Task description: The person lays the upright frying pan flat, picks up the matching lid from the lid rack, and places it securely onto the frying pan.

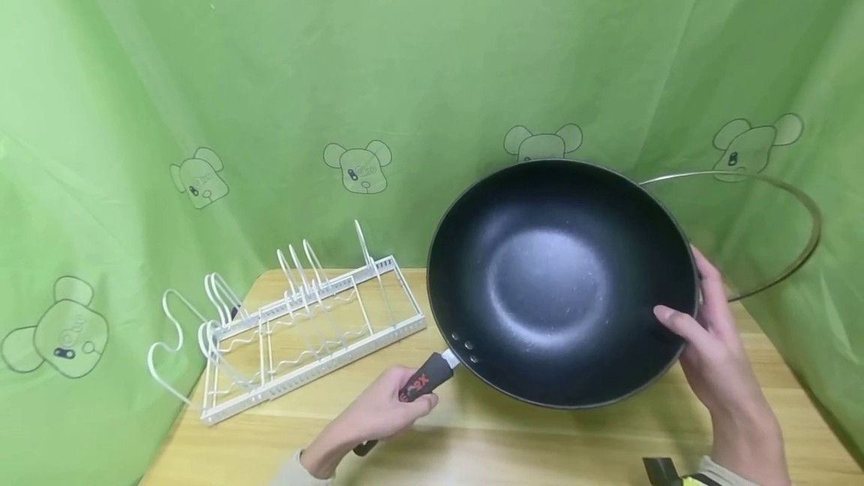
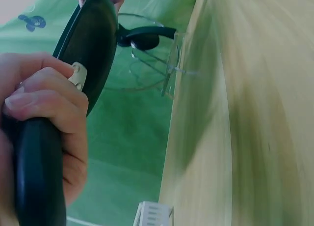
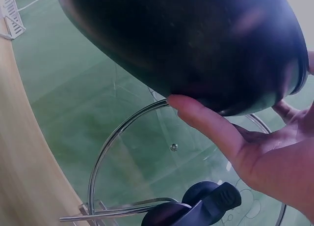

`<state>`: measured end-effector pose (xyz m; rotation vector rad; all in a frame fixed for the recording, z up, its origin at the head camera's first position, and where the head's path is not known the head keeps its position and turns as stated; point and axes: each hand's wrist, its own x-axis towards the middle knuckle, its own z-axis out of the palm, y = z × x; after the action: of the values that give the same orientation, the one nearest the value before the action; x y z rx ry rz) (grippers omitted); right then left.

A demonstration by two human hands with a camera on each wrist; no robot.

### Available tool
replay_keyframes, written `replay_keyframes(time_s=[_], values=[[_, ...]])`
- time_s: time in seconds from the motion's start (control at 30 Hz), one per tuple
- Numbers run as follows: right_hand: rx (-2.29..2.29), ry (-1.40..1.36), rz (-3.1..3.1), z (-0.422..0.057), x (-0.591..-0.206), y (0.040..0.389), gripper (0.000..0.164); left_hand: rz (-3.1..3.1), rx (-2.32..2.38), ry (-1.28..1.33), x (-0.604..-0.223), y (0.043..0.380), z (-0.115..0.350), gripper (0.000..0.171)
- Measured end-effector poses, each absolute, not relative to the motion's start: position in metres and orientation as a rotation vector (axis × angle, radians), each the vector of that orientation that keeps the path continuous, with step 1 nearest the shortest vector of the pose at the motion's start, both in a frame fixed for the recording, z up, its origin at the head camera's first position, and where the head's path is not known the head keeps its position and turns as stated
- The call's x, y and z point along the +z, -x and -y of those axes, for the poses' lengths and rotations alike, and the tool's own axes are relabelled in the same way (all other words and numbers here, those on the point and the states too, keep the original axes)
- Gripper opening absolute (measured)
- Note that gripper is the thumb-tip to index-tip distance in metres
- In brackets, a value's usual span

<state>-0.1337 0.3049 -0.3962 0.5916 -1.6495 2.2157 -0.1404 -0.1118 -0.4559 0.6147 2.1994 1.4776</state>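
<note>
A large black wok [image 1: 547,283] is held up over the wooden table, tilted so its dark inside shows in the head view. My left hand [image 1: 385,407] grips the long black handle [image 1: 427,377], fingers wrapped round it. At the opposite side my right hand [image 1: 725,358] holds the wok's rim, thumb over the inner edge and the other fingers behind. In the right wrist view, the wok's dark outer side [image 3: 196,54] fills the top. Behind the wok at right stands a glass lid with a metal rim [image 1: 817,223]; its black knob [image 3: 211,204] shows from the right wrist.
A white wire rack [image 1: 313,368] with upright loops stands on the left of the wooden table [image 1: 540,441]. Green cloth [image 1: 418,58] with bear-like drawings encloses the back and sides. A black and yellow object [image 1: 664,471] shows at the right sleeve.
</note>
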Motion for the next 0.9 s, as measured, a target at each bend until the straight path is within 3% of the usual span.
replay_keyframes(time_s=[0.27,0.9], values=[[2.320,-0.464,1.745,-0.318,-0.413,0.140,0.064,-2.280,1.357,-0.703,-0.457,0.141,0.124,0.018],[2.379,-0.602,2.065,-0.345,-0.435,0.148,0.058,-2.259,1.187,-0.851,-0.464,0.151,0.153,0.017]])
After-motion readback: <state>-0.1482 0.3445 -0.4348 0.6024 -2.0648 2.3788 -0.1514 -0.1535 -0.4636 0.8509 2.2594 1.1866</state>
